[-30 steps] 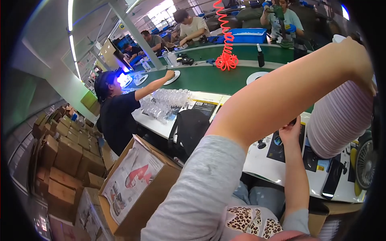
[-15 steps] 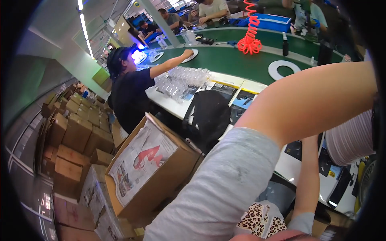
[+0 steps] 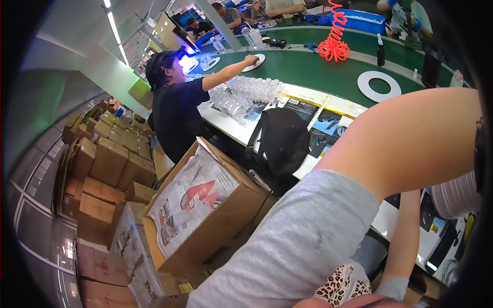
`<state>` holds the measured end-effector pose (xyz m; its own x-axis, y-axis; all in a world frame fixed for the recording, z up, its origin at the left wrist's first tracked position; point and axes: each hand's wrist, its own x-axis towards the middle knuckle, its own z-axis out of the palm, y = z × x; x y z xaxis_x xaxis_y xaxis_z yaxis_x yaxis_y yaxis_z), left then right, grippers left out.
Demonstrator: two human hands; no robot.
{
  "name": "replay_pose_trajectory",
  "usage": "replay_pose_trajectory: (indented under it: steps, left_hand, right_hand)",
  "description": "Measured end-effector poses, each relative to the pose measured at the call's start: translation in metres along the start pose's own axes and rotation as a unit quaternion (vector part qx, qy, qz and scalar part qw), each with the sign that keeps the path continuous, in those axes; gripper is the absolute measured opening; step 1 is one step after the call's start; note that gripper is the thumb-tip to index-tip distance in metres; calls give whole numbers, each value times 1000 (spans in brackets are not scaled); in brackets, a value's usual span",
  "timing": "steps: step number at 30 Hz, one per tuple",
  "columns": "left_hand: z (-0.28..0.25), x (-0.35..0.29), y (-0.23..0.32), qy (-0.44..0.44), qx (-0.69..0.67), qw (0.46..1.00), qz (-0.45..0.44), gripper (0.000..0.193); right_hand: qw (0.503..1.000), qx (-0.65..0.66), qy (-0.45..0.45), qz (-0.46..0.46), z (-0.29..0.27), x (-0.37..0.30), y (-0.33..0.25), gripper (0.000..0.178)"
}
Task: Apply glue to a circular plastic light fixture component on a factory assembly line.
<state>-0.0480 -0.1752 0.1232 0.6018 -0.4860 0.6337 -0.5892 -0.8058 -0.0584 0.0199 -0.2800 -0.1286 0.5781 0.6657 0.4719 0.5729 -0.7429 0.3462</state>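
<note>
My left arm (image 3: 405, 138), in a grey sleeve (image 3: 298, 231), is raised across the picture and runs out at the right edge. Its hand is beyond the view. Lower down, my right forearm (image 3: 405, 236) reaches up toward the white worktable (image 3: 385, 220). The hand at its end is hidden behind my left arm. Partly covered by the left forearm, a stack of thin white round pieces (image 3: 454, 197) stands at the far right. Dark and blue printed packages (image 3: 326, 126) lie along the table beyond my arm, beside a black bag (image 3: 285, 141).
A newspaper-topped cardboard box (image 3: 241, 205) stands left of my arm. Clear plastic pieces (image 3: 239, 97) cover the table before a co-worker (image 3: 177, 108), whose hand touches a white disc (image 3: 254, 62). A white ring (image 3: 379, 86) lies on the green conveyor (image 3: 292, 66). A red coiled hose (image 3: 334, 49) hangs above.
The view has turned slightly, so the surroundings sit farther right. More of the white stack is now covered by my left forearm. Both my arms keep nearly the same pose.
</note>
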Motion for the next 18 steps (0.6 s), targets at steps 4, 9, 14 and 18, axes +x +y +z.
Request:
replay_pose_trajectory:
  steps: [4,9,14,18]
  left_hand:
    - [-5,-5,-2,13,-10,1000,-6,64]
    - [-10,-12,-3,18,-15,1000,-8,64]
    - [-6,-13,-3,19,-16,1000,-3,64]
    - [-1,-8,2,28,-31,999,1,64]
  right_hand:
    - [941,254,224,13,-11,-2,-3,51]
    - [901,318,296,14,23,-2,-4,53]
    - [819,534,161,135,32,0,-8,51]
    - [339,890,69,298,1,-3,-10,53]
